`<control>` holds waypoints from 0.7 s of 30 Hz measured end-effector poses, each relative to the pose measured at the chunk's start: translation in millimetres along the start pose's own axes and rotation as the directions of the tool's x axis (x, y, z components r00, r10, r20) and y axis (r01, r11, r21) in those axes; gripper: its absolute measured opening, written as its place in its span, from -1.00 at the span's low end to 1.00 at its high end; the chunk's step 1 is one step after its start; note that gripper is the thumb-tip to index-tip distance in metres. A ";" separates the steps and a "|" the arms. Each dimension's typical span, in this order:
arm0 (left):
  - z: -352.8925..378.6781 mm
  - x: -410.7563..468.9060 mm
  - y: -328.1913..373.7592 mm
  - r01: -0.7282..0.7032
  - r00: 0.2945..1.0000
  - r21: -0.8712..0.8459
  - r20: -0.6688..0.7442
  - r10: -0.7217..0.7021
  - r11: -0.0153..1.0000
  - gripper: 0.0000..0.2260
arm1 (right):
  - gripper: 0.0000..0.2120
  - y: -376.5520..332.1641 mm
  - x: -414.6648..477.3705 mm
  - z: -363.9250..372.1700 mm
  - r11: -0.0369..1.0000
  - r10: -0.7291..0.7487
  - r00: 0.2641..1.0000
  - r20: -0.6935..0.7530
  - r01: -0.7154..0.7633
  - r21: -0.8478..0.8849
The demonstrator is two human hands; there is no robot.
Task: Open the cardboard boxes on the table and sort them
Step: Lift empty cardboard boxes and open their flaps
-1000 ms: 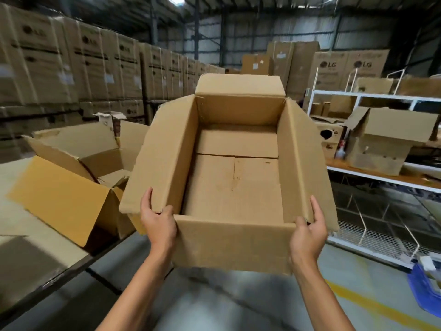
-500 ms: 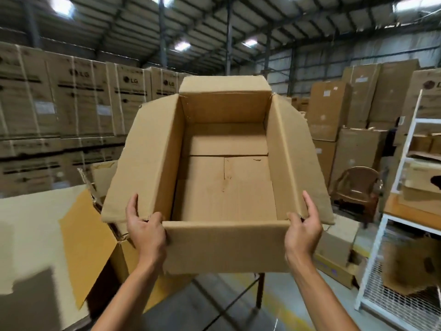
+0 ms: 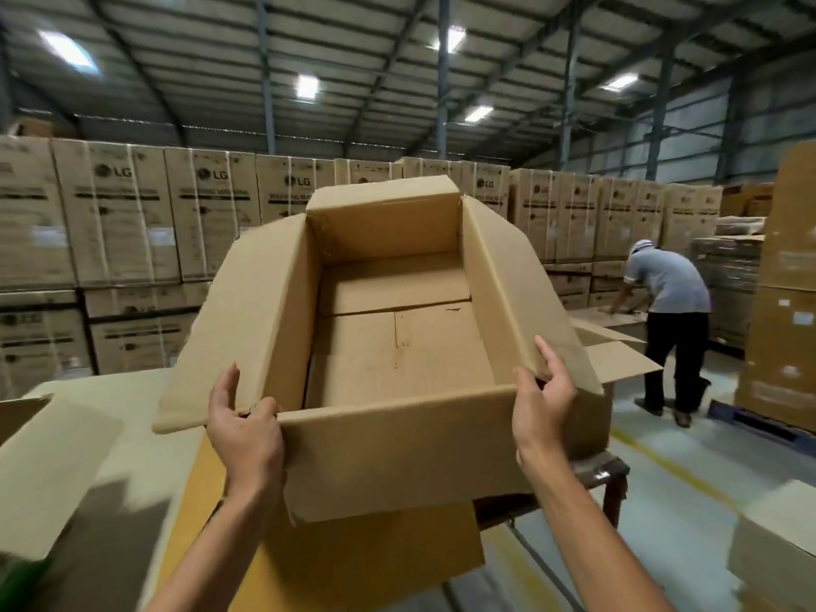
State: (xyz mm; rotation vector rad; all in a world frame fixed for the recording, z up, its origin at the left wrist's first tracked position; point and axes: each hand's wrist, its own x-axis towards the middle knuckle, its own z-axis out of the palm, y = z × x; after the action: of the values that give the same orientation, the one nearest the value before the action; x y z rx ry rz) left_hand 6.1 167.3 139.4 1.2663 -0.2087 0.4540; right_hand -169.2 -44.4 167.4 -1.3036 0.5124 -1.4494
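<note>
I hold an open, empty cardboard box [image 3: 388, 342] up in front of me, its four flaps spread outward. My left hand [image 3: 245, 430] grips the near left corner, thumb along the left flap. My right hand [image 3: 545, 404] grips the near right corner, fingers curled over the right flap's edge. Beneath the held box, another opened box [image 3: 375, 563] lies partly hidden on the pale table [image 3: 132, 408]. A further cardboard flap [image 3: 48, 470] shows at the left edge.
Walls of stacked printed cartons [image 3: 132, 223] stand behind the table. A person [image 3: 671, 320] bends over cardboard at the right, beside tall carton stacks [image 3: 786, 302] on a pallet. Another box [image 3: 777, 554] sits at the lower right on the grey floor.
The view has swung left and upward while both hands keep the same grip on the box. The shelving rack and chair have left the view; the carton wall and a person have come in.
</note>
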 end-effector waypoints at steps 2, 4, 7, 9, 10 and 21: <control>9.3 11.7 -6.2 -0.003 0.999 0.019 -0.042 0.003 1.000 -0.45 | -0.59 11.9 17.2 12.7 1.000 0.023 0.997 0.068 -0.024 0.016; 16.9 24.6 -11.1 0.000 0.998 0.026 -0.068 0.002 1.000 -0.46 | -0.60 24.4 32.7 25.9 0.999 0.049 0.992 0.120 -0.051 0.014; 26.6 43.9 -18.4 -0.001 0.997 0.021 -0.079 0.003 1.000 -0.48 | -0.57 42.5 52.1 49.9 0.998 0.065 0.984 0.167 -0.059 -0.036; 31.8 59.5 -24.9 -0.010 0.997 0.039 -0.073 0.013 0.999 -0.51 | -0.57 56.1 62.3 69.3 0.996 0.067 0.979 0.191 -0.056 -0.066; 34.0 69.6 -30.0 -0.009 0.997 0.053 -0.071 0.013 0.999 -0.52 | -0.57 64.0 66.9 80.0 0.995 0.075 0.976 0.202 -0.061 -0.078; 57.7 161.4 -124.5 0.044 0.999 0.263 -0.038 -0.035 0.964 -0.70 | -0.55 153.5 127.6 180.2 0.901 0.315 0.860 0.401 -0.139 -0.411</control>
State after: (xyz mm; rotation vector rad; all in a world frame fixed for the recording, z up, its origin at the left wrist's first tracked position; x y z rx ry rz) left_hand 210.5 118.7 112.1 1.5200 -0.0959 0.4790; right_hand 77.1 -151.0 148.9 -1.7572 0.6146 -0.8183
